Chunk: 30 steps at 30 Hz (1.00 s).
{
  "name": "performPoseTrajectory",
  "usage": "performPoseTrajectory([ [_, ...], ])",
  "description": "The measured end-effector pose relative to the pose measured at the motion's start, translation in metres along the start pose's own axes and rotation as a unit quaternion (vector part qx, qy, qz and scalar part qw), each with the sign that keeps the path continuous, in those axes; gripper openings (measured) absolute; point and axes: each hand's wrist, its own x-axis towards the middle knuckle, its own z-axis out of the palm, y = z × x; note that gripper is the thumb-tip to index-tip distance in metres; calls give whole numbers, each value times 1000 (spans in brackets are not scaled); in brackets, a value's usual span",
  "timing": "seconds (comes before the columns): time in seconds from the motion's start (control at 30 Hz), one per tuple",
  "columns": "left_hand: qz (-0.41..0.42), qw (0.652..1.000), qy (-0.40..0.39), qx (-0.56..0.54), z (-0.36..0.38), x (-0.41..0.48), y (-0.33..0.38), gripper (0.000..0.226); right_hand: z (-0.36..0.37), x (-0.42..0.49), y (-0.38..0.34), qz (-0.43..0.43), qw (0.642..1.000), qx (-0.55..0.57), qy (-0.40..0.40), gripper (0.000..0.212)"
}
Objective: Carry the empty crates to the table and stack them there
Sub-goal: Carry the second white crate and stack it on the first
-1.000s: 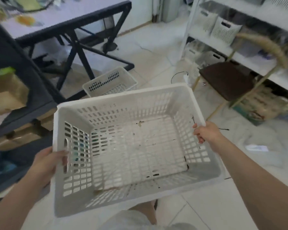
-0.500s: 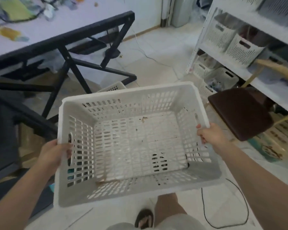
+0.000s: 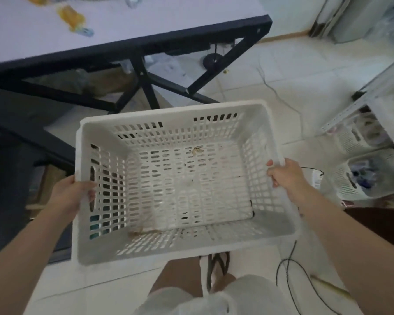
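Head view showed a white slotted crate [image 3: 182, 178] held in the air in front of you, above the tiled floor [image 3: 293, 71] and short of the table [image 3: 132, 23]. The crate sat nearly level, its open top facing up, and it held nothing but a few dark specks and a brownish smear along its near bottom edge. Your left hand [image 3: 72, 194] gripped the crate's left wall, thumb hooked over the rim beside the handle slot. Your right hand [image 3: 284, 175] was clenched on the rim of the crate's right wall, fingers curled over the edge. Beyond the crate's far wall stood the table, pale-topped with a dark edge and dark crossed legs; yellow packets [image 3: 72, 18] lay on its top. To the right of the crate, on a white shelf unit [image 3: 382, 92], sat two white baskets [image 3: 371, 176] with blurred contents. Just below the crate's near wall, your knee and a sandalled foot [image 3: 217, 264] were visible, and a black cable [image 3: 289, 264] curled on the floor near the crate's right corner.
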Motion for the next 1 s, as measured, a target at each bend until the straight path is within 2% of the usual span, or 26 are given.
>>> performPoseTrajectory([
  [0.17,-38,999,-22,-14,15,74,28,25,54,81,-48,10,1000,-9,-10,21],
  [0.23,-51,998,-18,-11,26,107,39,17,77,114,-61,25,999,-21,-6,19],
  [0.4,-65,998,-5,19,66,184,60,9,134,188,-70,38,998,-55,2,22],
  [0.57,-75,997,-2,25,111,262,55,10,181,265,-54,60,996,-67,7,19],
  [0.67,-85,996,3,16,137,307,45,25,208,311,-43,58,995,-75,5,20],
  [0.73,-92,996,0,19,152,331,34,25,223,337,-37,53,995,-83,5,22],
  [0.87,-95,995,18,2,174,361,21,16,241,370,-30,47,995,-87,12,22],
  [0.93,-92,994,44,-32,181,369,19,21,243,377,-30,47,996,-80,9,20],
  [1.0,-79,996,49,-17,184,370,17,28,243,379,-30,55,995,-84,-7,19],
])
